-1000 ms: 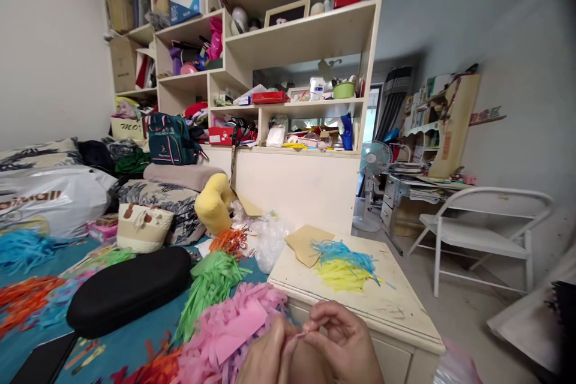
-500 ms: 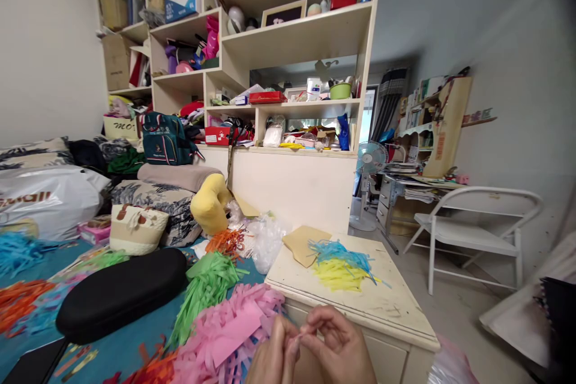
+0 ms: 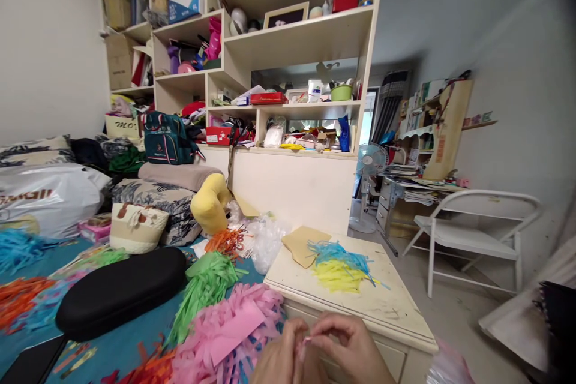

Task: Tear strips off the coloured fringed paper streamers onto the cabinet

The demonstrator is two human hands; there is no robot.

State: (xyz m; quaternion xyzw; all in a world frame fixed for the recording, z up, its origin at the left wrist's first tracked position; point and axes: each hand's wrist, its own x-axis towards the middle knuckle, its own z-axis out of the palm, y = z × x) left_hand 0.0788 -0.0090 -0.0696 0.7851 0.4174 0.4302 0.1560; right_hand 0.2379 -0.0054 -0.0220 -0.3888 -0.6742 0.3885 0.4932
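At the bottom middle of the head view, my left hand (image 3: 281,357) and my right hand (image 3: 353,351) meet fingertip to fingertip. Both pinch a thin strip of pink paper (image 3: 307,339) between thumb and fingers. Just left of my hands lies a heap of pink fringed paper (image 3: 225,333). Beyond my hands stands a cream cabinet top (image 3: 396,306) with a pile of blue and yellow paper strips (image 3: 339,264) on it.
Green (image 3: 204,288), orange (image 3: 24,297) and blue (image 3: 18,246) fringed paper lie on the teal mat, with a long black case (image 3: 119,291). A tan card (image 3: 301,243) and clear plastic bag (image 3: 265,240) lie behind. White folding chair (image 3: 472,237) at right, cluttered shelves (image 3: 292,42) behind.
My hands have dropped slightly lower in view, still pinching the pink strip; the view shifted a little. Nothing else moved.
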